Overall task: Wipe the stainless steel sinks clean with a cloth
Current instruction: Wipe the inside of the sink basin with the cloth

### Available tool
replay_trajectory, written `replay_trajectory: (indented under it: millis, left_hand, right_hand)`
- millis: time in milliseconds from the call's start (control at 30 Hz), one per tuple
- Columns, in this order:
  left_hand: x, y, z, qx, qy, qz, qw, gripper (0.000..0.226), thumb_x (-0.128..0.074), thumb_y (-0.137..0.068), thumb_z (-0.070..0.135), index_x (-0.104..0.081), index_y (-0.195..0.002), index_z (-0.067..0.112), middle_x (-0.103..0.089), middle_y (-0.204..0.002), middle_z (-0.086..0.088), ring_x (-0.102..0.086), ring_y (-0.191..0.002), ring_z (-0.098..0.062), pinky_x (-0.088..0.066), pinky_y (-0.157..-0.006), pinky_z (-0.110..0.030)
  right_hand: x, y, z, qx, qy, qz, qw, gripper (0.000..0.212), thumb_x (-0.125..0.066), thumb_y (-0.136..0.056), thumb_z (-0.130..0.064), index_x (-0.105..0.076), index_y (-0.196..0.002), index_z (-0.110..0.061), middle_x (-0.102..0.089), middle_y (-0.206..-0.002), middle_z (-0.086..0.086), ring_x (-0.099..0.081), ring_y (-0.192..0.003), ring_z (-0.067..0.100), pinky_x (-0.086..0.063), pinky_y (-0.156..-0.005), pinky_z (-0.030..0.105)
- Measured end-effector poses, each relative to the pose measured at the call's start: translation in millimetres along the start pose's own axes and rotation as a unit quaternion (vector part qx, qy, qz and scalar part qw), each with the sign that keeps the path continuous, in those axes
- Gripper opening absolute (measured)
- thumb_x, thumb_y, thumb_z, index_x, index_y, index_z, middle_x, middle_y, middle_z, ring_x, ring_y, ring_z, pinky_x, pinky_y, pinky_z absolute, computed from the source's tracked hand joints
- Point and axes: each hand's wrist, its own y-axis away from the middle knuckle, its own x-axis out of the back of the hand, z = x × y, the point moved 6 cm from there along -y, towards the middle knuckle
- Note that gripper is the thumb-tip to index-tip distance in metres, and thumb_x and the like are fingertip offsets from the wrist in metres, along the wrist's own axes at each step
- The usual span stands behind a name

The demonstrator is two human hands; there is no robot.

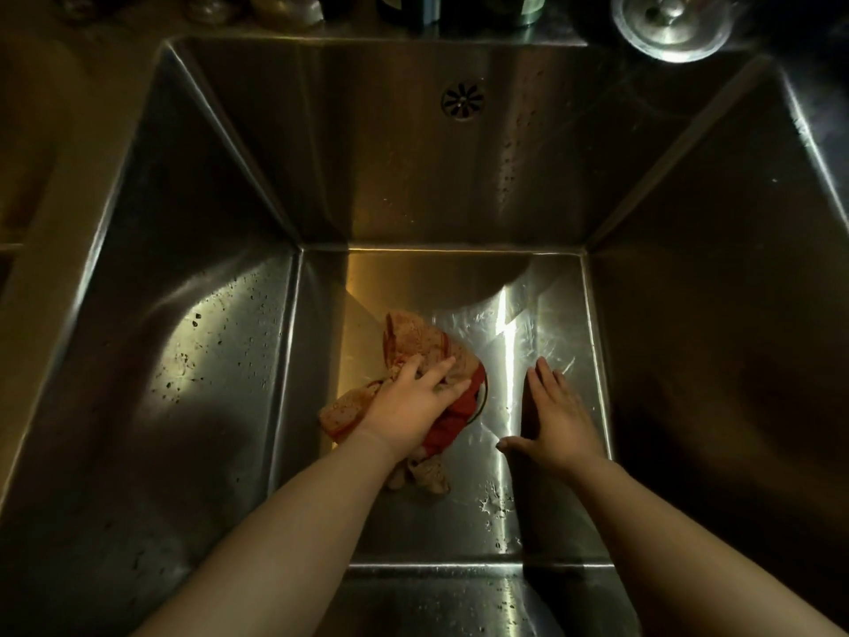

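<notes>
Down in the dim steel sink [459, 186], I see my left hand [409, 402] pressing, fingers spread, on the crumpled orange-red cloth [413, 342] mid-floor. My right hand [560, 420] lies flat on steel just beside it.

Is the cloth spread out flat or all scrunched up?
Scrunched up. The cloth lies bunched in folds on the floor of the sink, pressed under the left hand, with crumpled ends poking out around it.
</notes>
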Motion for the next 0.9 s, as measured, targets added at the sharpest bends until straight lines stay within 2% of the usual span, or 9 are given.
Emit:
replay_trajectory:
  millis: [167,300,467,533,633,700,767,800,900]
  left_hand:
    - [23,-20,15,-0.015,-0.006,0.06,0.998,0.096,-0.071,-0.076,0.01,-0.012,-0.147,0.037,-0.001,-0.157,0.003,-0.005,-0.14,-0.036,-0.034,-0.102,-0.055]
    - [48,-44,37,-0.037,0.014,0.103,0.994,0.084,-0.065,-0.079,0.008,-0.021,-0.145,0.035,-0.008,-0.157,0.0,-0.005,-0.14,-0.037,-0.031,-0.102,-0.058]
    - [40,-55,35,-0.053,0.005,0.072,0.996,0.081,-0.059,-0.088,0.019,-0.009,-0.145,0.047,0.012,-0.158,0.006,0.011,-0.143,-0.032,-0.017,-0.109,-0.061]
    - [35,-49,23,-0.044,0.0,0.076,0.996,0.073,-0.049,-0.094,0.032,0.002,-0.143,0.052,0.016,-0.157,0.01,0.014,-0.143,-0.031,-0.014,-0.108,-0.063]
    - [28,-33,2,-0.025,-0.004,0.087,0.996,0.07,-0.039,-0.095,0.048,0.016,-0.139,0.054,0.018,-0.156,0.012,0.013,-0.144,-0.026,-0.015,-0.11,-0.063]
    - [25,-19,-19,0.017,0.021,0.092,0.995,0.067,-0.033,-0.095,0.051,0.02,-0.136,0.056,0.017,-0.156,0.011,0.013,-0.144,-0.026,-0.01,-0.112,-0.061]
    - [21,-5,-38,0.054,0.021,0.096,0.994,0.063,-0.028,-0.096,0.052,0.021,-0.135,0.056,0.016,-0.157,0.01,0.012,-0.144,-0.026,-0.005,-0.111,-0.059]
    - [19,2,-46,0.067,0.012,0.096,0.993,0.061,-0.026,-0.096,0.052,0.019,-0.136,0.055,0.016,-0.157,0.009,0.012,-0.144,-0.026,-0.005,-0.111,-0.059]
    - [15,13,-64,0.1,0.005,0.082,0.992,0.058,-0.024,-0.097,0.049,0.015,-0.14,0.052,0.019,-0.156,0.009,0.015,-0.143,-0.026,-0.004,-0.11,-0.062]
  right_hand:
    - [8,0,12,-0.009,-0.06,0.052,0.997,0.109,-0.07,-0.073,-0.055,-0.001,-0.15,-0.019,0.005,-0.158,-0.004,0.002,-0.145,0.016,-0.008,-0.115,0.032]
    - [13,4,27,-0.032,-0.097,0.079,0.992,0.095,-0.069,-0.079,-0.041,-0.011,-0.15,-0.017,-0.003,-0.159,-0.002,-0.009,-0.144,0.017,-0.02,-0.114,0.031]
    - [19,1,23,-0.072,-0.198,0.144,0.967,0.08,-0.063,-0.084,-0.027,-0.018,-0.149,-0.015,-0.011,-0.158,0.001,-0.015,-0.143,0.016,-0.017,-0.11,0.026]
    - [20,-2,11,-0.065,-0.231,0.156,0.958,0.082,-0.062,-0.084,-0.03,-0.014,-0.149,-0.021,-0.007,-0.158,-0.004,-0.014,-0.143,0.014,-0.018,-0.109,0.027]
    - [24,-7,-19,-0.024,-0.222,0.175,0.959,0.089,-0.06,-0.081,-0.043,-0.003,-0.149,-0.03,-0.001,-0.157,-0.013,-0.016,-0.141,0.013,-0.025,-0.105,0.029]
    - [29,-14,-41,-0.002,-0.183,0.178,0.967,0.092,-0.056,-0.078,-0.054,0.0,-0.147,-0.032,0.003,-0.156,-0.013,-0.013,-0.141,0.019,-0.028,-0.109,0.038]
    - [29,-24,-60,0.007,-0.081,0.172,0.982,0.096,-0.048,-0.075,-0.068,0.004,-0.147,-0.031,0.011,-0.156,-0.007,0.003,-0.143,0.028,-0.01,-0.113,0.054]
    - [28,-29,-69,0.014,-0.026,0.168,0.985,0.099,-0.042,-0.072,-0.074,0.008,-0.147,-0.031,0.017,-0.155,-0.006,0.011,-0.142,0.031,0.0,-0.109,0.058]
    - [14,-39,-88,0.035,0.049,0.137,0.989,0.108,-0.04,-0.065,-0.084,0.018,-0.143,-0.037,0.03,-0.151,-0.004,0.03,-0.135,0.035,0.01,-0.101,0.064]
